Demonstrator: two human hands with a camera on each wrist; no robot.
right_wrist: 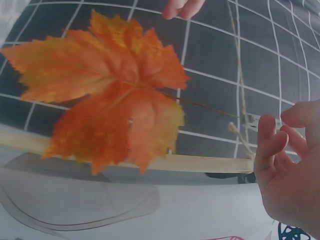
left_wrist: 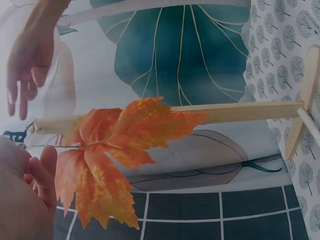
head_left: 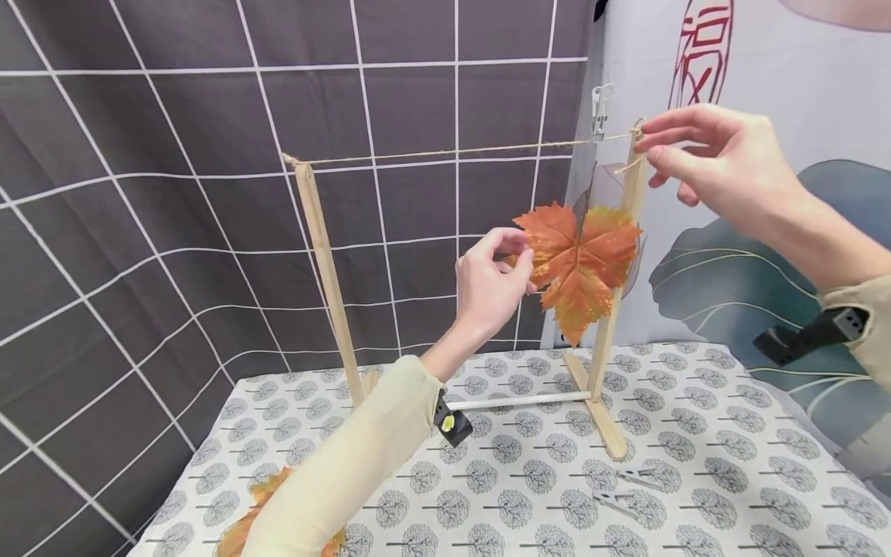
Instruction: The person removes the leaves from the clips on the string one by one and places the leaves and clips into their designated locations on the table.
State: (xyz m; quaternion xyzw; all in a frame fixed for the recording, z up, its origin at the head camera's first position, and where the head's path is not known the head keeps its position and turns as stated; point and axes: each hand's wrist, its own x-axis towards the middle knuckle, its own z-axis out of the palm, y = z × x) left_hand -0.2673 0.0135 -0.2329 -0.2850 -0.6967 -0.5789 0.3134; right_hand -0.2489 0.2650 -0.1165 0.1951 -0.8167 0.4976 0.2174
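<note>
Your leaf [head_left: 578, 263] hangs by its stem [right_wrist: 205, 106] from the clip [head_left: 599, 122] on the twine [head_left: 459, 151] near the right post [head_left: 604, 344], your left hand [head_left: 493, 280] and right hand [head_left: 724, 158] empty, fingers loosely bent, and one bumped line could jerk it loose!

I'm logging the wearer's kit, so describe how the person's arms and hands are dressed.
The left hand and right hand are gloveless. The left sleeve is cream; the right sleeve, only partly in view, is cream too. The left cuff carries a small black device with a yellowish mark; the right carries an angular black unit.
</note>
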